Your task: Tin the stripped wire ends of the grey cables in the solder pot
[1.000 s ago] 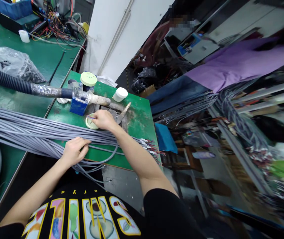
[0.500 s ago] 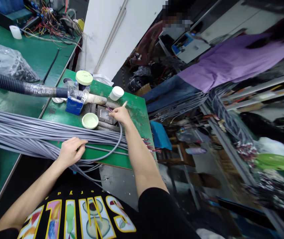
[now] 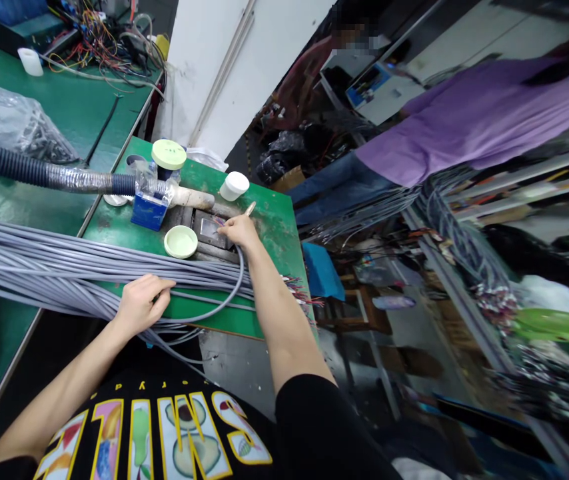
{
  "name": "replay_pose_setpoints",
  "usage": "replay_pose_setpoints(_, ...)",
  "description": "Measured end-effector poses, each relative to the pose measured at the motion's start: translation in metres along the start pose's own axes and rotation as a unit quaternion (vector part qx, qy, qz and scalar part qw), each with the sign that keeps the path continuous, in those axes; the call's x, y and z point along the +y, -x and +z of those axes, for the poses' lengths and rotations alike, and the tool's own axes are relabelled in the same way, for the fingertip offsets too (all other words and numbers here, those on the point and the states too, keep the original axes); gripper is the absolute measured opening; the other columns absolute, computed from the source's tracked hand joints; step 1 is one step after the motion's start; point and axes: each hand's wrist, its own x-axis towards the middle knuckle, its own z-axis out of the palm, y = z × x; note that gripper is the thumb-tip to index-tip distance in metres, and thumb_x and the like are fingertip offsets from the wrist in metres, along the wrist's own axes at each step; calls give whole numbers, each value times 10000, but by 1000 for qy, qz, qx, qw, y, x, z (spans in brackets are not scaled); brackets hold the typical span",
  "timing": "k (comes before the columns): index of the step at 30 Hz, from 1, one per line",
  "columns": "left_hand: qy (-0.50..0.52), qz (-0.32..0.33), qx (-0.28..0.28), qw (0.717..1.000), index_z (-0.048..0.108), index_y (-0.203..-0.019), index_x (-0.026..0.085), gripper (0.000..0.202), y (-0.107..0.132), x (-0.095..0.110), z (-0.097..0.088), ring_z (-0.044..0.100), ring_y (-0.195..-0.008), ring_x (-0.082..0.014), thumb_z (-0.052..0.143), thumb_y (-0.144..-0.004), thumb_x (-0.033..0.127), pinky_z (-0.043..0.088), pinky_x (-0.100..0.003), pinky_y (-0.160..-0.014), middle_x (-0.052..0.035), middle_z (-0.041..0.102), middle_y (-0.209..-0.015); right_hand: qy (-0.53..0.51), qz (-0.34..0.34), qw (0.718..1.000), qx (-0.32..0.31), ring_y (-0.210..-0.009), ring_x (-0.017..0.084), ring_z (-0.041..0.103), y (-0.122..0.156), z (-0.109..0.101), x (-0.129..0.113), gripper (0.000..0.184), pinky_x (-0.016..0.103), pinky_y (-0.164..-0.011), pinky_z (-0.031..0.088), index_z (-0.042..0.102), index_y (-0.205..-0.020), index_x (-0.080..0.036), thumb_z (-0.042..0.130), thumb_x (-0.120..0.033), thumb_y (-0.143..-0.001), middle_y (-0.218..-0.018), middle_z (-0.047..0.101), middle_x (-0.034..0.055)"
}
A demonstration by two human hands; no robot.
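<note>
My right hand [image 3: 240, 231] pinches the end of a grey cable [image 3: 238, 283], whose thin coloured wires poke out past my fingertips. Those wires are at the shiny metal surface of a small square pot [image 3: 210, 230]; whether they touch it I cannot tell. From my hand the cable curves down and back to the left. My left hand [image 3: 144, 303] rests on the front of a thick bundle of grey cables [image 3: 64, 257], fingers loosely extended and thumb apart. Just left of the pot sits a shallow pale-green dish [image 3: 180, 241].
A ribbed hose [image 3: 29, 170] ends in a nozzle [image 3: 192, 198] behind the pot, beside a blue box [image 3: 148, 212]. Nearby stand a white tub [image 3: 234, 186] and a jar with a pale-green lid [image 3: 168, 154]. A person in a purple top [image 3: 464, 127] stands at the right.
Both hands stay almost where they were, the right still at the pot with the cable. The person in purple has shifted slightly.
</note>
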Motion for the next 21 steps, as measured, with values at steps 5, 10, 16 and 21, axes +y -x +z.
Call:
replay_pose_setpoints(5, 0, -11, -6, 1000, 664, -891, 175, 190, 0, 0, 0, 571, -591, -121, 476, -876, 152, 467, -249, -612, -13, 646, -652, -1, -1, 1000, -1, -628, 164, 601, 0, 0, 0, 104, 243, -582, 403, 722, -585, -152, 681, -230, -640, -569, 646, 36)
replay_pose_setpoints(10, 3, -19, -8, 1000, 670, -894, 179, 197, 1, -1, 1, 583, -602, -122, 476, -872, 154, 474, -249, -625, -16, 652, -665, -16, -4, 1000, 1, -591, 156, 568, -1, 1, 0, 132, 247, -559, 383, 678, -516, -161, 675, -237, -624, -511, 599, 18)
replay_pose_setpoints(16, 2, -12, 1, 1000, 668, -890, 177, 193, 0, 0, 0, 579, -589, -121, 479, -869, 146, 468, -246, -608, -12, 648, -653, -60, -23, 998, 15, -538, 135, 500, 9, -9, -2, 196, 246, -524, 333, 597, -440, -165, 642, -260, -606, -433, 487, -15)
replay_pose_setpoints(21, -3, -4, 4, 1000, 668, -887, 163, 185, 0, 1, 0, 583, -594, -122, 488, -859, 126, 466, -241, -609, -17, 652, -654, -129, -68, 989, 23, -498, 107, 414, 48, -33, -6, 249, 248, -506, 295, 557, -476, -166, 595, -351, -637, -463, 434, -34)
